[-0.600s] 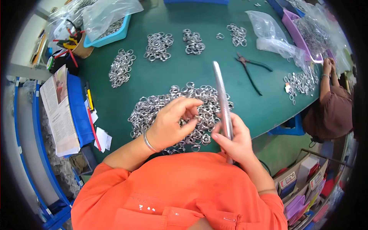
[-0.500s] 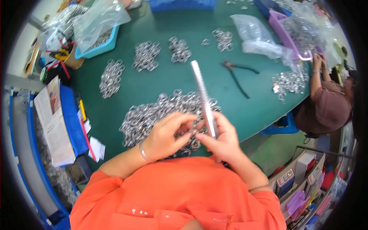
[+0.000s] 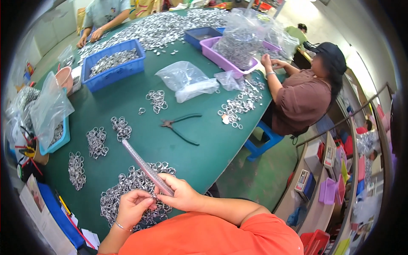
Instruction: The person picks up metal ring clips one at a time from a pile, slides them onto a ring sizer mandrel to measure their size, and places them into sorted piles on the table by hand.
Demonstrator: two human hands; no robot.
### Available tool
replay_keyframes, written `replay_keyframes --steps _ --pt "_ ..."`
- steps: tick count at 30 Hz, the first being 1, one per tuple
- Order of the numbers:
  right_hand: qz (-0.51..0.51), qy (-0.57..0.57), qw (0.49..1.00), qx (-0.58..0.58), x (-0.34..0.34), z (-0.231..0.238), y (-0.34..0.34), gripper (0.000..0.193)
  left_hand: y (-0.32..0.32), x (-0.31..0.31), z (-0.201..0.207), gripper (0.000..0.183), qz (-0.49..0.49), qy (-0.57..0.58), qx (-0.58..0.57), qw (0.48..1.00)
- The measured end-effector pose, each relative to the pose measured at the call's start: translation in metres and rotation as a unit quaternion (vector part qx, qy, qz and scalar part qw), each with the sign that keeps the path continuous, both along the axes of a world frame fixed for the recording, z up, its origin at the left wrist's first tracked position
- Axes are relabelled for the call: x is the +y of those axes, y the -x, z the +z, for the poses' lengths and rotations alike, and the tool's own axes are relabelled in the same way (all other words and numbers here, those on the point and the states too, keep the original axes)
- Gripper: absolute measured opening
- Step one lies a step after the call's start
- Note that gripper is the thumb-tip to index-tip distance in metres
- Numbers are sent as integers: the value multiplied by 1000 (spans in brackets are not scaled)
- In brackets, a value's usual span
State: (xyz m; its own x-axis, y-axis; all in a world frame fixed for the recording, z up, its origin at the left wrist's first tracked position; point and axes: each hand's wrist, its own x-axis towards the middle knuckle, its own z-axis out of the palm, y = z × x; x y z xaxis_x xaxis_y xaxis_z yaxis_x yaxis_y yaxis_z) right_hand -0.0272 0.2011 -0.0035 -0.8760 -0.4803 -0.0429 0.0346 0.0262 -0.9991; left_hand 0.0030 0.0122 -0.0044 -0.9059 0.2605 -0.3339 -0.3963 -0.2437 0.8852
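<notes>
Right hand (image 3: 182, 195) gripped the ring mandrel (image 3: 142, 162) low — tip toward 11 o'clock, likely leaving the thumb free; left hand (image 3: 131, 209) pinched a small ring (image 3: 154, 196) over the ring pile (image 3: 114, 198) — tabletop (image 3: 204, 163), 7 o'clock.

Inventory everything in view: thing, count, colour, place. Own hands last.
table: 1, green, centre
ring heap: 1, silver, table's near end
metal stick: 1, silver, slanting over ring heap
small ring piles: 4, silver, beyond ring heap
tiny ring cluster: 1, silver, beside farthest pile
mixed metal pile: 1, silver, table's right edge
pliers: 1, dark green handles, mid-table
bins: at least 4, blue, purple, turquoise, far side and left edge
plastic bags: several, clear, table and bins
stool: 1, blue, right of table
co-workers: at least 3, various tops, far side and right
storage boxes: several, mixed colours, lower right
right hand: 1, bare, gripping metal stick
left hand: 1, bare, fingertips beside right hand's
</notes>
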Motion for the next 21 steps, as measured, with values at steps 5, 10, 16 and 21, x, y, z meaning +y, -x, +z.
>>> replay_keyframes --steps 5,10,16,21 --pt "-23 32 999 -30 7 1 1 46 3 4 -4 11 21 11 46 999" --pt "-28 23 999 -21 3 -6 -3 46 -1 1 -2 17 8 15 34 999" --pt "-60 86 981 -166 2 5 -4 40 -8 1 -3 21 42 7 -14 999" --pt "-104 74 973 -194 11 14 -3 44 0 14 6 9 27 21 -9 999"
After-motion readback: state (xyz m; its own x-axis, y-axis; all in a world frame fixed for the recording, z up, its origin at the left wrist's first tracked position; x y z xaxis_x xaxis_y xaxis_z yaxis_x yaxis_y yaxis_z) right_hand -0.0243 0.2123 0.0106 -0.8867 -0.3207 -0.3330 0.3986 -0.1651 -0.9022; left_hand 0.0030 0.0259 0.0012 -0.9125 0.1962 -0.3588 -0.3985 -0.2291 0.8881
